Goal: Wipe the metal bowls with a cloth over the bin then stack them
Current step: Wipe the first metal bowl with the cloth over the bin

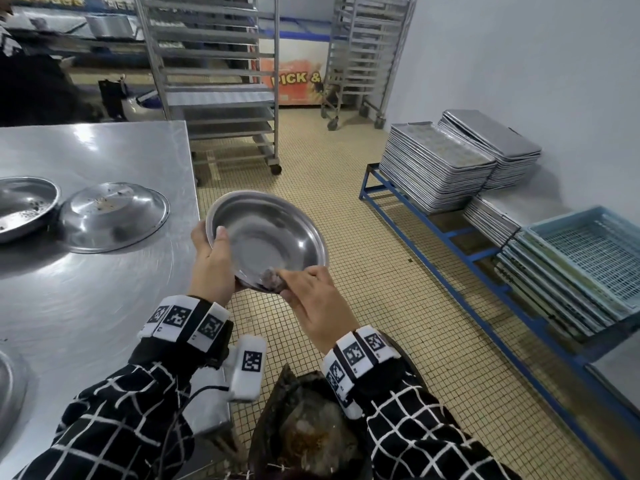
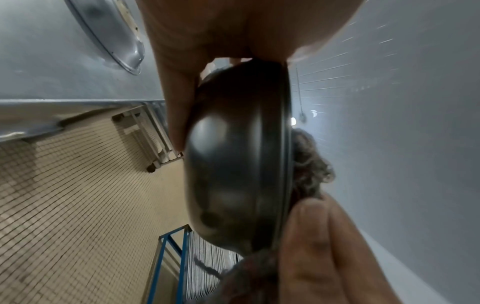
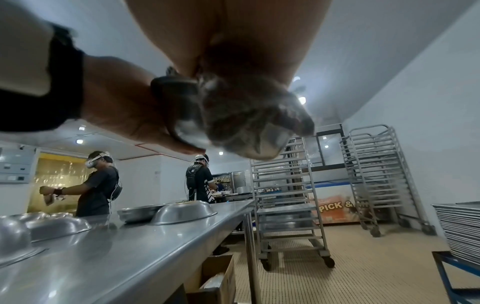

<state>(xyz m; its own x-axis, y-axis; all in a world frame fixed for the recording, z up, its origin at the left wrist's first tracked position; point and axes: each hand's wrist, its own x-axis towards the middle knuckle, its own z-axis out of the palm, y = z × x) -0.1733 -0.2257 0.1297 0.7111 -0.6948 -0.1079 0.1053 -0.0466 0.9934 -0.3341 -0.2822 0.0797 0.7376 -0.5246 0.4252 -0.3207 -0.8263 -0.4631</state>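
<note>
A round metal bowl [image 1: 266, 237] is held tilted in the air past the table's right edge, its inside facing me. My left hand [image 1: 213, 258] grips its left rim, thumb inside and fingers under the base [image 2: 233, 164]. My right hand [image 1: 311, 299] pinches a small grey-brown cloth [image 1: 270, 279] against the bowl's near inner rim; the cloth [image 3: 246, 115] bulges out of the fist in the right wrist view. Below my forearms sits the bin [image 1: 311, 431], dark with brown scraps inside. On the steel table [image 1: 104, 306] an upturned bowl [image 1: 112, 216] lies beside an upright dirty one [image 1: 24, 206].
Another bowl's edge [image 1: 10, 386] shows at the table's near left. Wheeled tray racks [image 1: 221, 81] stand behind the table. To the right, a blue frame [image 1: 450, 237] carries stacked metal trays [image 1: 440, 161] and blue crates [image 1: 588, 258]. Two other people [image 3: 101, 183] work at the far end.
</note>
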